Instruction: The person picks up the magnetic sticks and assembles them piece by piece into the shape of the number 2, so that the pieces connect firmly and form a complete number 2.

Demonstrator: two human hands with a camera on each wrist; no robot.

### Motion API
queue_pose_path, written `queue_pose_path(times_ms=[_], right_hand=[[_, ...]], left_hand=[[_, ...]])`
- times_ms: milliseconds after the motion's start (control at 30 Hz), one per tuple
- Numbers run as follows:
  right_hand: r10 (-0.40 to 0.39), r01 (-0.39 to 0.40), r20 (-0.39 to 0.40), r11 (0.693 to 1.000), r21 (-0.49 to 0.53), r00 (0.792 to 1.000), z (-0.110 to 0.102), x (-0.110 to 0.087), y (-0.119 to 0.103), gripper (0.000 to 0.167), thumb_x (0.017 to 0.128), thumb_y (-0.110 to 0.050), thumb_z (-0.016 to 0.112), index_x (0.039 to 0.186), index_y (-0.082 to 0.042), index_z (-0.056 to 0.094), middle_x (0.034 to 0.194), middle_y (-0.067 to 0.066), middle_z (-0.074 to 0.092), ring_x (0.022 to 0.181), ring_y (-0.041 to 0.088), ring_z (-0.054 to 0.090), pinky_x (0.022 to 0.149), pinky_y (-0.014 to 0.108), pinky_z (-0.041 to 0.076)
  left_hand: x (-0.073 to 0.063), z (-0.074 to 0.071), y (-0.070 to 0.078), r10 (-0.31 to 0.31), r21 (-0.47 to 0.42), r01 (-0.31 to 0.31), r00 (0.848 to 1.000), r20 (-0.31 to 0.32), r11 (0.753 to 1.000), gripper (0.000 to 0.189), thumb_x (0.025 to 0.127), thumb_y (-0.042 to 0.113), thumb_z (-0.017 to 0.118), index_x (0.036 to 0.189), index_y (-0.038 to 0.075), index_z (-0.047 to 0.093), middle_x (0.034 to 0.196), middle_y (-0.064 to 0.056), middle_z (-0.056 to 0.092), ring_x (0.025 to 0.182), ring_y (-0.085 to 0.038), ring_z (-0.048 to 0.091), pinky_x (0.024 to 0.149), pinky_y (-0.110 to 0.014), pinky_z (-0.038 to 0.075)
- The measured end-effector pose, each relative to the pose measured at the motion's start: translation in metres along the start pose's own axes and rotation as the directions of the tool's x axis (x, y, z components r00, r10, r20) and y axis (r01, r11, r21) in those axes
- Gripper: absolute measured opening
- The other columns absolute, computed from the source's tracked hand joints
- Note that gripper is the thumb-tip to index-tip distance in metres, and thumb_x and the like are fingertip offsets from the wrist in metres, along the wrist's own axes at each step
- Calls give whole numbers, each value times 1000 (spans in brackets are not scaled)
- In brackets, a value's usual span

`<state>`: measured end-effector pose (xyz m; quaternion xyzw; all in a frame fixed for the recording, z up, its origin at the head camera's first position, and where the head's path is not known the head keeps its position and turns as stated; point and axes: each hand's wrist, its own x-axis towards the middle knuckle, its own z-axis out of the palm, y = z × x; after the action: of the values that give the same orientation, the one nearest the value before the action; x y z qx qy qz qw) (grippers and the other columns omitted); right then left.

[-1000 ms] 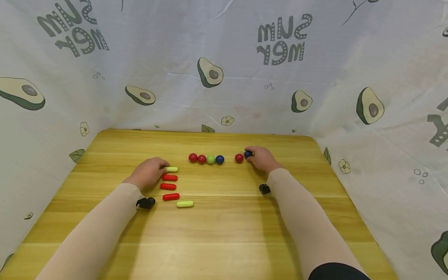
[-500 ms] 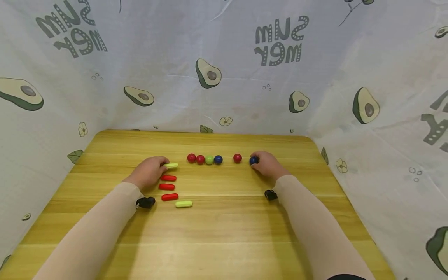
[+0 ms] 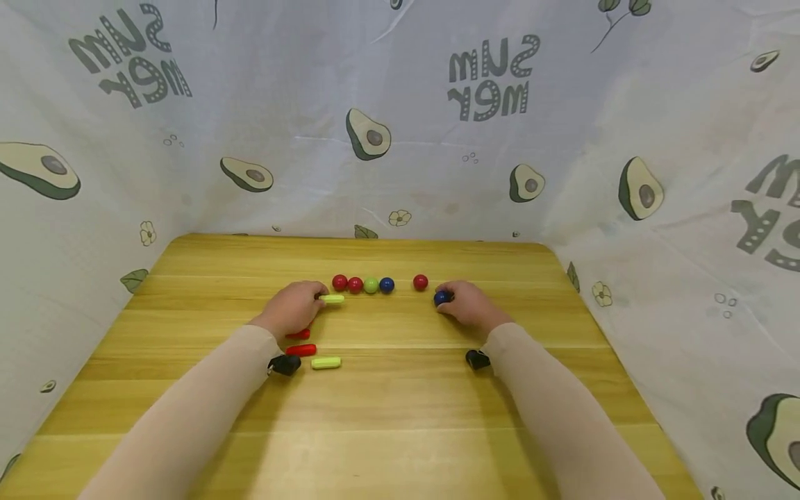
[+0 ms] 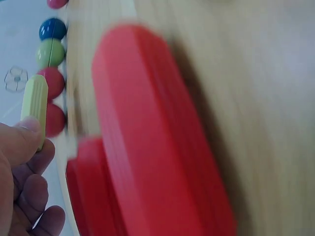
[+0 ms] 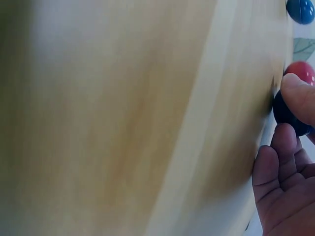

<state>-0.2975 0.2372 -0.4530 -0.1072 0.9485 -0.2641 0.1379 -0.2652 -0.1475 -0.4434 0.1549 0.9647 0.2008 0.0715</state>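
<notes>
Between thumb and fingers, my left hand pinches a light yellow-green faceted stick, its free end pointing right in the head view. In the left wrist view this stick stands out from the fingertips. My right hand grips a dark blue ball at its fingertips, near the tabletop. Just behind it lies a loose red ball. Under and beside the left wrist are red sticks, partly covered by that hand. A second yellow-green stick lies nearest me.
Along the back, a row of touching balls holds two red balls, a green ball and a blue ball. The wooden table ends at a hanging patterned cloth on the back and sides.
My left hand has carried the yellow-green stick to the right, away from above the red sticks. The right hand has drawn the blue ball away from the red ball, toward me.
</notes>
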Motion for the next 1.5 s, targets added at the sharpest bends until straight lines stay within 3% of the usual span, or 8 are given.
queue_pose_path(times_ms=[167, 400, 767, 1100, 1500], right_hand=[[-18, 18, -2, 1000, -9, 1000, 6, 0, -6, 42, 102, -21, 71, 141, -6, 65, 149, 22, 59, 138, 39, 56, 118, 54, 43], [-28, 28, 11, 1000, 9, 1000, 13, 2, -12, 43, 101, -20, 72, 141, -4, 65, 147, 20, 61, 138, 38, 56, 119, 54, 43], [-44, 44, 5, 999, 2, 999, 22, 4, -25, 43, 100, -20, 75, 139, -5, 66, 147, 21, 61, 138, 38, 56, 119, 54, 42], [-77, 77, 7, 997, 21, 997, 27, 7, -31, 44, 99, -20, 76, 139, -5, 67, 146, 20, 62, 137, 36, 57, 118, 51, 44], [-59, 58, 8, 996, 68, 998, 28, 8, -36, 43, 97, -20, 77, 137, -6, 69, 144, 17, 64, 132, 32, 62, 115, 49, 47]], left_hand=[[6, 7, 15, 29, 3, -29, 1000, 8, 1000, 31, 108, 20, 61, 135, 6, 66, 132, -13, 70, 125, -33, 64, 115, -52, 46], [17, 19, 39, 45, -18, -45, 998, 41, 999, 31, 109, 23, 59, 136, 9, 66, 128, -9, 71, 120, -29, 65, 112, -49, 50], [36, 38, 70, 49, -54, -46, 998, 41, 997, 28, 108, 25, 61, 133, 13, 68, 122, -3, 71, 107, -20, 65, 105, -43, 54], [44, 48, 84, 53, -80, -50, 998, 40, 996, 31, 108, 24, 60, 136, 11, 67, 126, -6, 71, 109, -21, 64, 105, -41, 53], [56, 58, 91, 45, -100, -39, 997, 55, 994, 33, 109, 26, 59, 139, 13, 65, 130, -6, 70, 113, -22, 65, 107, -43, 53]])
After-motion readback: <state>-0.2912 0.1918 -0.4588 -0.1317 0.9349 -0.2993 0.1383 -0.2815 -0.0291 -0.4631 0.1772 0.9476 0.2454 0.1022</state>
